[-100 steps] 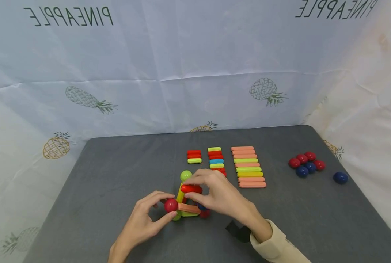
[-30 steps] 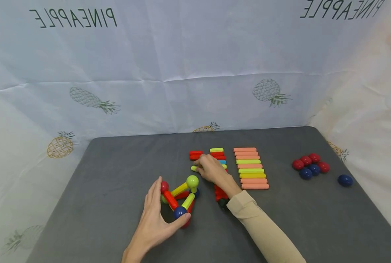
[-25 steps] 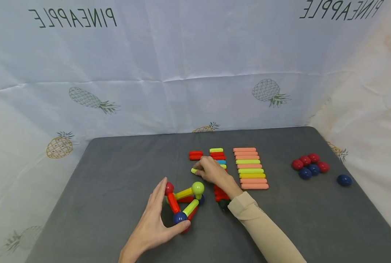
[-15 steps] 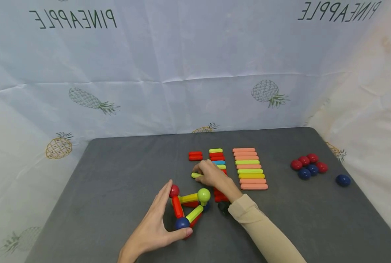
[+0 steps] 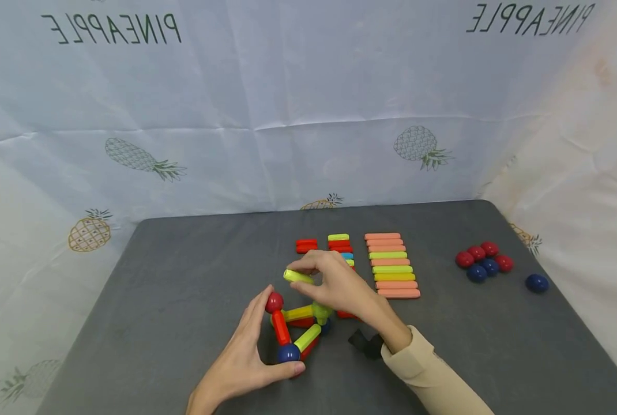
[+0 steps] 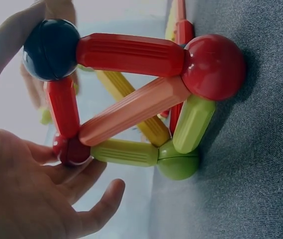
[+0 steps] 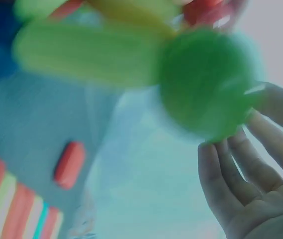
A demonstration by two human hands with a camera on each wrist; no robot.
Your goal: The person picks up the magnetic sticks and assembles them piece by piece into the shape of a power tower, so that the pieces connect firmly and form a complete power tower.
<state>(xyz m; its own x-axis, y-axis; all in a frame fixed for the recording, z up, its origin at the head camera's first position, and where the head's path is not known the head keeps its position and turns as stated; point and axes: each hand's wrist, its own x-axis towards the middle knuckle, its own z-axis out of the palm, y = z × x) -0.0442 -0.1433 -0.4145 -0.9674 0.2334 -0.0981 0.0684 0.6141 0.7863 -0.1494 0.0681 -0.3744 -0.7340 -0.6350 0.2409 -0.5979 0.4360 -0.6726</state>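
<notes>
A ball-and-stick frame [image 5: 281,327] of coloured building sticks and balls stands on the table, tilted in the left wrist view. My left hand [image 5: 241,357] grips it from the left, thumb against a blue ball [image 5: 289,353] and fingers by a red ball [image 5: 274,302]. Just above the frame's far right corner, my right hand [image 5: 334,282] pinches a short yellow-green stick [image 5: 297,276] between thumb and fingers. That hand partly covers a green ball [image 5: 321,312]. A salmon stick [image 6: 134,112] runs diagonally across one side of the frame. The right wrist view is blurred.
Two short red sticks [image 5: 306,246] lie behind the hands, beside a mixed column of short sticks [image 5: 341,249]. Longer sticks [image 5: 388,262] form a column further right. Red and blue balls [image 5: 477,262] sit far right, with one blue ball [image 5: 537,283] apart near the edge.
A red stick, earlier in my right hand, now joins the frame's red and blue balls. The frame has turned. My right hand has taken the yellow-green stick from its row and brought it over the frame.
</notes>
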